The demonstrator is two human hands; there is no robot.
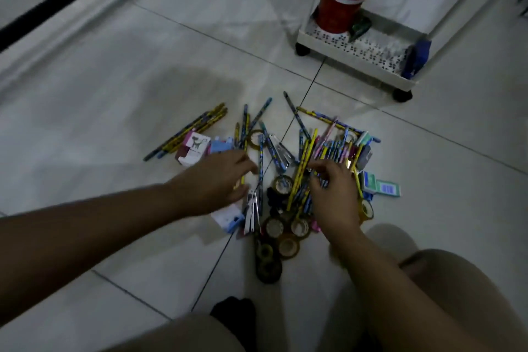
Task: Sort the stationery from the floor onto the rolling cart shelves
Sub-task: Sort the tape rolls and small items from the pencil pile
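A heap of stationery lies on the tiled floor: patterned pencils [307,157], tape rolls [288,246], metal staplers [251,213] and small boxes [194,148]. My left hand [220,180] reaches over the heap's left part, its fingers curled around a yellow pencil [243,178]. My right hand [334,188] sits on the pencil cluster at the right, its fingertips pinching several pencils. The white rolling cart [357,51] stands beyond the heap at the upper right.
On the cart's bottom shelf stand a red cylindrical tin [343,0], a small green item [360,26] and a blue box [418,58]. My knees fill the bottom edge. Bare floor tiles spread to the left and between heap and cart.
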